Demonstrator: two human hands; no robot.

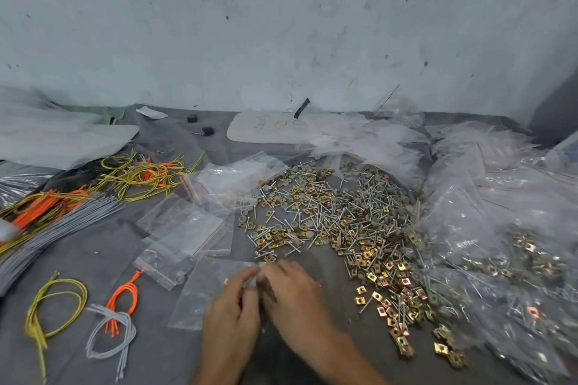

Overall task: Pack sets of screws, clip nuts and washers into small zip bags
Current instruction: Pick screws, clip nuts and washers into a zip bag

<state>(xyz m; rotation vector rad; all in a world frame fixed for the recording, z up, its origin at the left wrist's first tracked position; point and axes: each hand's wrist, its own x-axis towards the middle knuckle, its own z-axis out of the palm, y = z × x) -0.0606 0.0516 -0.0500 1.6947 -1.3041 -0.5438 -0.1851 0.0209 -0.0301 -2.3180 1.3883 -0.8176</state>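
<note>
Far left: wire loops (144,173) in yellow, orange and grey lie on the tabletop (103,247). They are no part of your sets.

Bag stock: empty zip bags (184,228) lie flat, scattered between the wires and the hardware. One more flat bag (206,291) lies just under your left wrist. Plenty are left to fill.

Left hand (231,319): low centre, fingers reaching forward and closing on a small zip bag (259,275) held between both hands. Motion blur hides the exact grip.

Right hand (294,294): fingers curled over the same bag from the other side, touching the left fingertips. You look to be pinching it at the mouth, opening or sealing it. Which one, I cannot tell, nor what is inside.

Loose pile (344,216): a broad spread just ahead and to the right of your hands. Screws (372,197) are thick in the middle, clip nuts (377,295) trail down the near right side, and washers (369,170) sit towards the back. A large amount is still unsorted.

Far right: filled bags (506,247) are heaped together, with brass and steel showing through the plastic.

Progress, my reading: well under way, one bag in hand. With this much loose hardware and so many empty bags, many sets remain.
</note>
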